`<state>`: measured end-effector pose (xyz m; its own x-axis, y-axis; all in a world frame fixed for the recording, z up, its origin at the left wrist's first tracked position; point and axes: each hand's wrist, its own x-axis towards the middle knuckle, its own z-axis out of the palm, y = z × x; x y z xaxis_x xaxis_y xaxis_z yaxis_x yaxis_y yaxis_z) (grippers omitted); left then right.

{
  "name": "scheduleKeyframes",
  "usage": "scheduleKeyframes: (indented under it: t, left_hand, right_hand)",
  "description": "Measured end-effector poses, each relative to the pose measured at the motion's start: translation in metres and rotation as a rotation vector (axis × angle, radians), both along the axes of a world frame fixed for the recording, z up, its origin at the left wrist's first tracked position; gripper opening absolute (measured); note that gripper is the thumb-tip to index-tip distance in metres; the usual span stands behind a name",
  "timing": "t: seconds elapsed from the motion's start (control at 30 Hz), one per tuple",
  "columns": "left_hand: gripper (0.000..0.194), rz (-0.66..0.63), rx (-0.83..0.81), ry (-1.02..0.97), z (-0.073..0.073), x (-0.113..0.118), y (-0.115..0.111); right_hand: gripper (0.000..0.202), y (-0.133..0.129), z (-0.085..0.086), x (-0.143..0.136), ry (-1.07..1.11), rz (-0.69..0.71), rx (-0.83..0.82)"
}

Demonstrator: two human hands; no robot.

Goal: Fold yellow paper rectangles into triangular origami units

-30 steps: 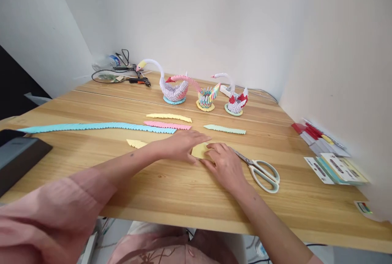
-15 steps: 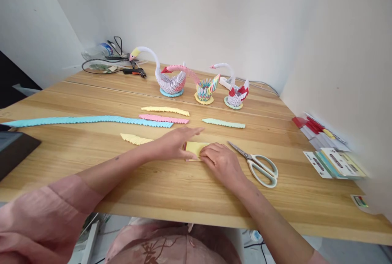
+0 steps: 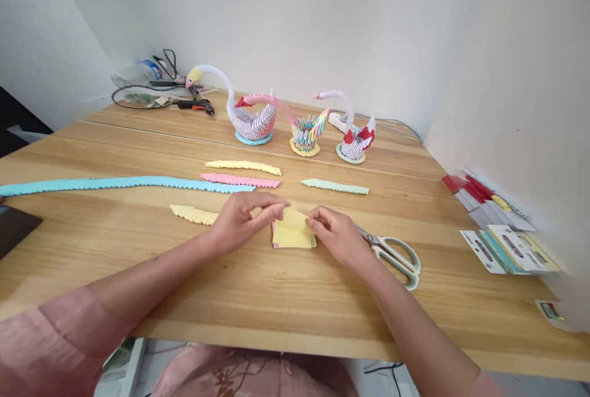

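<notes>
A small stack of yellow paper slips (image 3: 292, 237) lies on the wooden table (image 3: 276, 298) in front of me. My left hand (image 3: 244, 219) pinches the top yellow sheet (image 3: 294, 220) at its left corner and my right hand (image 3: 338, 238) pinches its right corner, so the sheet is lifted off the stack. A short yellow folded-paper strip (image 3: 193, 214) lies just left of my left hand. White-handled scissors (image 3: 394, 253) lie shut right beside my right hand.
Behind the hands lie folded-paper strips: a long blue one (image 3: 120, 184), a pink one (image 3: 239, 180), a yellow one (image 3: 243, 166), a green one (image 3: 335, 186). Three modular paper swans (image 3: 299, 126) stand at the back. Paper packs (image 3: 502, 243) sit at the right wall; cables (image 3: 152, 86) at back left.
Both hands went from pressing flat on the yellow stack to pinching and lifting its top sheet. The view has shifted so everything sits a little further left.
</notes>
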<state>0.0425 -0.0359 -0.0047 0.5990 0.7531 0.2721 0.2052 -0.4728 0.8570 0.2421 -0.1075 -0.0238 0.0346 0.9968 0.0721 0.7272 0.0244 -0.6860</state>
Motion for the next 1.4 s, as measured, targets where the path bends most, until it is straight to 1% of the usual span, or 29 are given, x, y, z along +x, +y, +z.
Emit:
scheduleKeyframes:
  t: [0.03, 0.1, 0.13, 0.17, 0.23, 0.3, 0.33, 0.37, 0.43, 0.5, 0.53, 0.6, 0.63, 0.67, 0.7, 0.77, 0.8, 0.83, 0.9, 0.97, 1.0, 1.03, 1.07, 1.1, 1.17, 1.23, 1.3, 1.37, 1.4]
  left_hand:
    - [0.038, -0.030, -0.072, 0.008, 0.000, 0.001, -0.001]
    - [0.046, -0.111, -0.305, 0.016, 0.000, 0.002, -0.002]
    - [0.052, -0.161, -0.445, 0.007, -0.001, 0.003, -0.001]
    - [0.058, -0.220, -0.579, -0.011, -0.002, 0.004, -0.001]
    - [0.064, -0.324, -0.771, -0.067, -0.004, 0.004, 0.001]
    - [0.054, -0.337, -0.845, -0.122, -0.004, 0.004, 0.001]
    - [0.046, -0.314, -0.848, -0.140, -0.005, 0.004, 0.002]
    - [0.039, -0.278, -0.840, -0.150, -0.005, 0.003, 0.002]
    - [0.031, -0.204, -0.808, -0.151, -0.004, 0.003, 0.002]
    - [0.029, -0.151, -0.769, -0.137, -0.004, 0.003, 0.002]
    - [0.029, -0.123, -0.750, -0.127, -0.004, 0.003, 0.002]
    - [0.028, -0.079, -0.706, -0.104, -0.004, 0.004, 0.001]
    - [0.028, -0.070, -0.676, -0.090, -0.003, 0.004, 0.001]
    - [0.029, -0.063, -0.637, -0.078, -0.003, 0.004, 0.000]
    - [0.030, -0.057, -0.590, -0.072, -0.002, 0.004, -0.001]
    - [0.037, -0.041, -0.503, -0.089, -0.001, 0.004, -0.001]
    - [0.043, -0.030, -0.493, -0.120, -0.001, 0.003, 0.000]
    - [0.049, -0.024, -0.523, -0.158, 0.000, 0.002, 0.001]
    - [0.061, -0.077, -0.695, -0.207, -0.001, 0.002, 0.004]
    - [0.070, -0.212, -0.910, -0.194, -0.004, 0.001, 0.007]
    - [0.068, -0.278, -0.982, -0.176, -0.005, 0.001, 0.008]
    - [0.062, -0.319, -1.022, -0.175, -0.007, 0.001, 0.008]
    - [0.051, -0.330, -1.037, -0.192, -0.008, 0.001, 0.008]
    - [0.041, -0.311, -1.035, -0.220, -0.010, 0.001, 0.008]
    - [0.029, -0.241, -1.001, -0.263, -0.013, 0.000, 0.008]
    - [0.027, -0.194, -0.929, -0.243, -0.015, 0.000, 0.008]
    - [0.027, -0.171, -0.825, -0.193, -0.016, 0.001, 0.007]
    - [0.028, -0.160, -0.736, -0.145, -0.016, 0.001, 0.006]
    - [0.028, -0.158, -0.705, -0.126, -0.015, 0.001, 0.006]
  right_hand:
    - [0.013, 0.001, 0.000, 0.001, 0.045, -0.015, 0.017]
    - [0.011, 0.000, 0.003, 0.001, 0.106, -0.069, 0.122]
    - [0.011, -0.001, 0.005, -0.001, 0.097, -0.097, 0.213]
    - [0.013, -0.003, 0.008, -0.002, 0.061, -0.082, 0.321]
    - [0.020, -0.007, 0.014, -0.007, -0.025, 0.068, 0.506]
    - [0.024, -0.010, 0.019, -0.011, -0.089, 0.204, 0.605]
    - [0.026, -0.010, 0.020, -0.012, -0.107, 0.242, 0.624]
    - [0.027, -0.011, 0.021, -0.012, -0.112, 0.246, 0.626]
    - [0.027, -0.011, 0.020, -0.008, -0.062, 0.166, 0.577]
    - [0.029, -0.010, 0.018, -0.002, 0.086, 0.037, 0.446]
    - [0.033, -0.009, 0.016, 0.000, 0.197, 0.006, 0.344]
    - [0.040, -0.005, 0.015, 0.002, 0.403, 0.041, 0.125]
    - [0.041, -0.003, 0.014, 0.002, 0.466, 0.075, 0.058]
    - [0.043, 0.000, 0.014, 0.000, 0.491, 0.088, 0.040]
    - [0.043, 0.002, 0.015, -0.003, 0.477, 0.096, 0.034]
    - [0.022, 0.006, 0.018, -0.009, 0.387, 0.076, 0.085]
    - [0.015, 0.007, 0.020, -0.011, 0.318, 0.038, 0.166]
    - [0.011, 0.008, 0.021, -0.012, 0.248, 0.008, 0.269]
    - [0.009, 0.008, 0.022, -0.012, 0.113, 0.003, 0.499]
    - [0.020, 0.008, 0.019, -0.010, 0.019, 0.103, 0.652]
    - [0.025, 0.008, 0.016, -0.010, -0.013, 0.146, 0.687]
    - [0.027, 0.008, 0.013, -0.009, -0.038, 0.174, 0.702]
    - [0.029, 0.008, 0.010, -0.009, -0.056, 0.191, 0.707]
    - [0.030, 0.008, 0.007, -0.009, -0.066, 0.195, 0.701]
    - [0.029, 0.009, 0.003, -0.010, -0.053, 0.191, 0.674]
    - [0.022, 0.009, 0.001, -0.010, 0.009, 0.190, 0.609]
    - [0.013, 0.009, 0.000, -0.010, 0.113, 0.170, 0.506]
    - [0.006, 0.008, -0.001, -0.011, 0.230, 0.120, 0.386]
    - [0.008, 0.008, -0.001, -0.012, 0.281, 0.078, 0.331]
